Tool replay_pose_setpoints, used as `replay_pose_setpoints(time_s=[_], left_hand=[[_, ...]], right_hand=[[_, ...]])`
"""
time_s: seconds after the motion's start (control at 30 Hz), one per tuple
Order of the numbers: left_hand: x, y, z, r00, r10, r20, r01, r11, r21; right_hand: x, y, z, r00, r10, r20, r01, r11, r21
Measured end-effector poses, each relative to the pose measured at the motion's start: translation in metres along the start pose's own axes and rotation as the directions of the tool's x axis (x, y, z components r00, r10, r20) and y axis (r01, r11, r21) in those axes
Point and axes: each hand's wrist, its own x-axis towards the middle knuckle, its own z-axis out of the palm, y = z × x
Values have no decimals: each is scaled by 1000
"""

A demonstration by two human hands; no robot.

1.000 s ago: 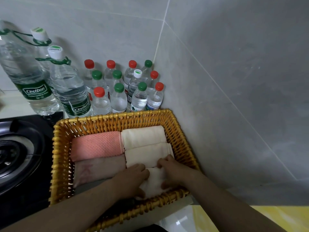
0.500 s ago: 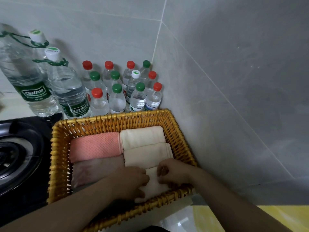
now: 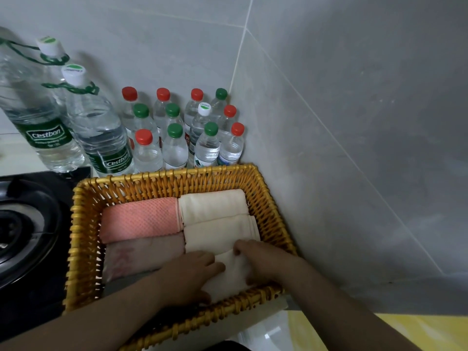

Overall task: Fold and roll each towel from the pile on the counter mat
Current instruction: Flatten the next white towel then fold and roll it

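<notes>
Now we see both hands down in the wicker basket (image 3: pixel 83 249), closed on the near cream towel (image 3: pixel 233 272), a rolled one lying in the basket's near right corner against its front rim. Our left hand (image 3: pixel 192 274) covers the roll's left end, fingers laid over the top and thumb tucked along the near side. Our right hand (image 3: pixel 260 262) takes the right end, fingers curled over the far edge and thumb on the near side, so the roll is held between the two.

Just beyond it, touching, lies the middle cream towel (image 3: pixel 220 231), and behind that the far cream towel (image 3: pixel 212 203), near the basket's back rim. On the left side the coral waffle towel (image 3: pixel 139 216) lies rolled beside the far pair, with the pale pink towel (image 3: pixel 144 254) in front of it, next to our left wrist.

Behind the basket, in the corner of the grey tiled wall (image 3: pixel 354 122), stand small water bottles (image 3: pixel 174 148) with red, green and white caps. To their left stand two large water bottles (image 3: pixel 101 133). A black stove (image 3: pixel 25 236) sits left of the basket, and a yellow mat (image 3: pixel 405 330) shows at the lower right.
</notes>
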Motion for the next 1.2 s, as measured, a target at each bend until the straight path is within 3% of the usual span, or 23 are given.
replay_pose_setpoints(time_s=[0.23,0.57,0.73,0.83,0.97,1.07,1.2], left_hand=[[7,-8,-3,997,-18,80,22,999,-46],[9,-1,-5,995,-48,90,44,998,41],[-4,11,-24,989,-103,106,107,993,-41],[-28,10,-40,981,-193,0,186,945,-269],[-80,-3,-72,945,-267,-186,173,896,-408],[-126,-16,-98,878,-335,-341,134,857,-498],[-187,-33,-122,759,-427,-492,136,843,-521]], right_hand=[[4,2,0,1000,-2,29,2,999,-33],[9,-1,4,999,11,35,-10,1000,-28],[-8,-9,-10,996,56,64,-61,995,84],[-19,-19,-22,995,73,-69,-57,975,213],[-34,-48,-29,932,52,-358,103,911,400],[-48,-72,-30,864,19,-503,198,906,374],[-67,-106,-28,796,-22,-605,197,954,225]])
